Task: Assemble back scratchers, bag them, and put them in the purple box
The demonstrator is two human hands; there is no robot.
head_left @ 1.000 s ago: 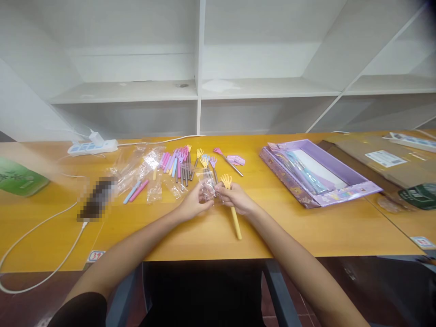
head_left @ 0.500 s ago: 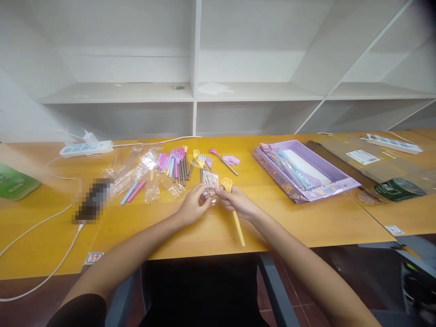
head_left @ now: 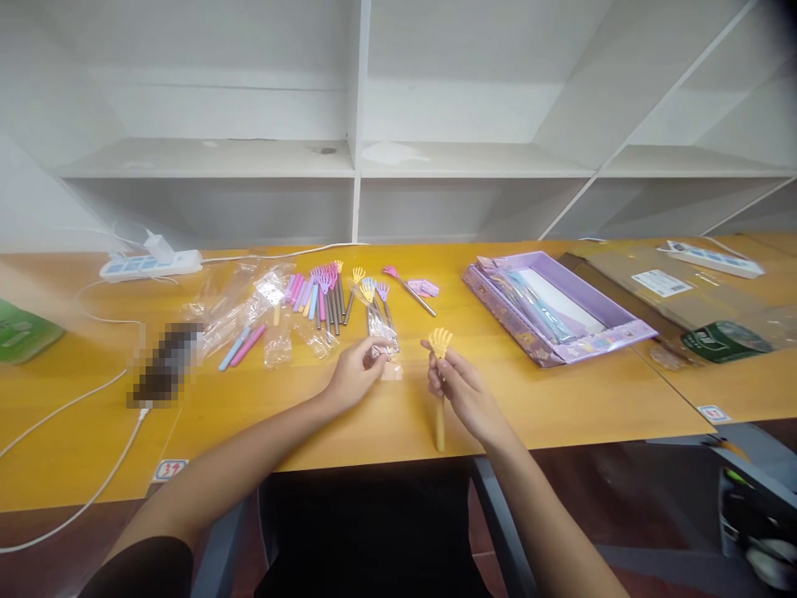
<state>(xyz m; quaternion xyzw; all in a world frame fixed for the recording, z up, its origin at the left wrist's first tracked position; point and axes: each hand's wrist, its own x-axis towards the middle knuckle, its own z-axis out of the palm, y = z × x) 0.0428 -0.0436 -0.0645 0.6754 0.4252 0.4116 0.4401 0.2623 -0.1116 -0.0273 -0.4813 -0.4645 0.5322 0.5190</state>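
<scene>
My right hand point(head_left: 466, 389) is closed around a yellow back scratcher point(head_left: 440, 342), its claw-shaped head up and its yellow handle pointing down toward the table's front edge. My left hand point(head_left: 356, 374) rests on the table with thumb and fingers curled at a small clear plastic bag point(head_left: 391, 370), which they seem to pinch. Just beyond it, several back scratchers point(head_left: 369, 291) with metal rods lie partly under clear plastic. Further left is a bunch of pink, purple, blue and yellow back scratchers point(head_left: 324, 286). A pink back scratcher point(head_left: 411, 292) lies apart from them.
A purple display box point(head_left: 598, 336) with wrapped items stands right, beside a flattened cardboard box point(head_left: 623, 266). Crumpled clear bags point(head_left: 237, 311), a blue handle point(head_left: 235, 349) and a pink handle point(head_left: 249, 345) lie left. Pink cards point(head_left: 423, 287) and a power strip point(head_left: 153, 266) are further back.
My right hand has moved right, away from my left hand, and turned the yellow back scratcher more upright. My left hand has stayed in about the same place by the plastic bag.
</scene>
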